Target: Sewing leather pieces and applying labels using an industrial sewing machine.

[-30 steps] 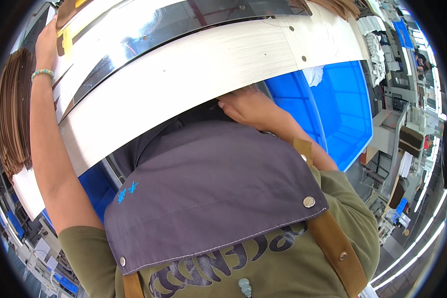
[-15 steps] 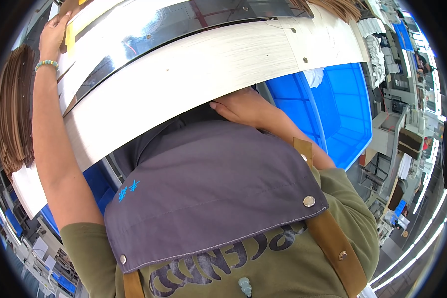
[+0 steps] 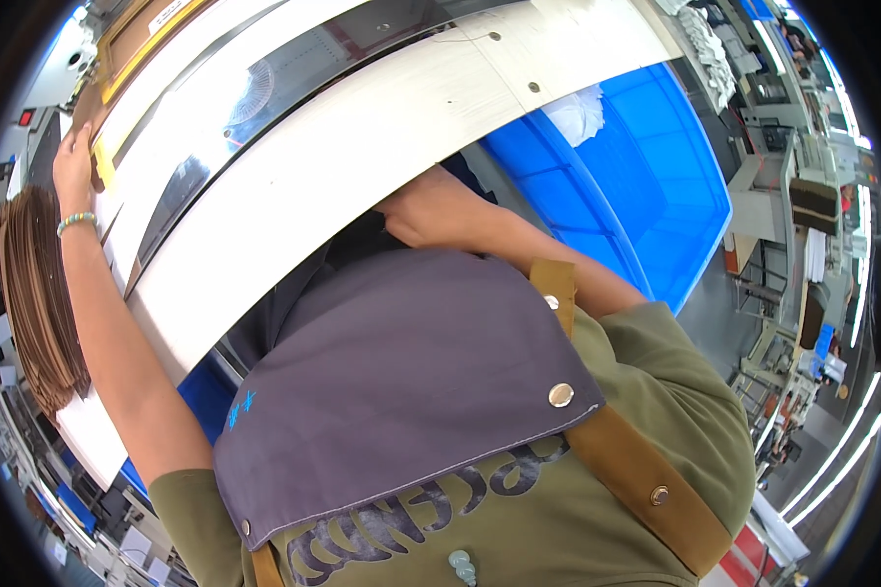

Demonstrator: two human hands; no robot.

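Here, one broad white worktable (image 3: 362,186), running as a curved band from the lower left to the upper right of the frame; surface flat and pale, with small dark screw heads toward the upper centre and a glossy dark inset panel (image 3: 294,108) reflecting a fan and ceiling.

Left hand (image 3: 73,161), upper left of the frame: arm raised, bead bracelet at the wrist, fingers laid against a brown and yellow flat piece (image 3: 103,166) at the table's far edge; whether they close on it cannot be told.

Right hand (image 3: 431,210), centre: tucked under the table's near rim, fingers hidden in shadow, grip not discernible.

Adjacent: blue plastic crate (image 3: 646,186), upper right, holding a white crumpled cloth (image 3: 576,112); stack of brown corrugated sheets (image 3: 34,293), left edge; grey apron bib (image 3: 401,382) with tan straps, lower centre.
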